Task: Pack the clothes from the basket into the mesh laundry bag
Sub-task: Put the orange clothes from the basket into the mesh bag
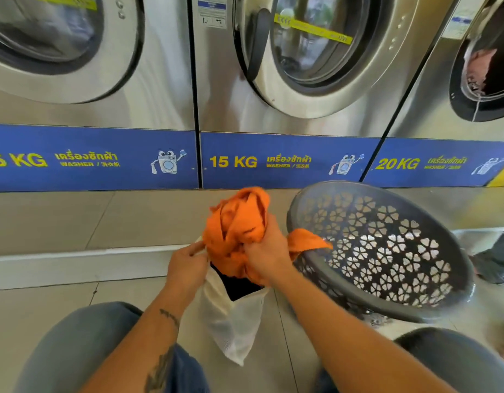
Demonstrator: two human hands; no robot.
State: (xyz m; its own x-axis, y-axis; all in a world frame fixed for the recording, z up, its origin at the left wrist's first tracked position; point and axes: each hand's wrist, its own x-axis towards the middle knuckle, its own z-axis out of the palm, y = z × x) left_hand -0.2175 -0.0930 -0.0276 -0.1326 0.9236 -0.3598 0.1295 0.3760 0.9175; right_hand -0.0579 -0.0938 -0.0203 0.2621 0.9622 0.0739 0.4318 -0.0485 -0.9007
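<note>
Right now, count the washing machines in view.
3, side by side along the back: one at left, one in the middle behind the orange garment, one at right, partly cut off. More may stand outside the view.

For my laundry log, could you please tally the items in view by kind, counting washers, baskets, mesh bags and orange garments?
Washers: 3 (left, middle, right)
Grey basket: 1
White mesh bag: 1
Orange garment: 1
Total: 6
</note>
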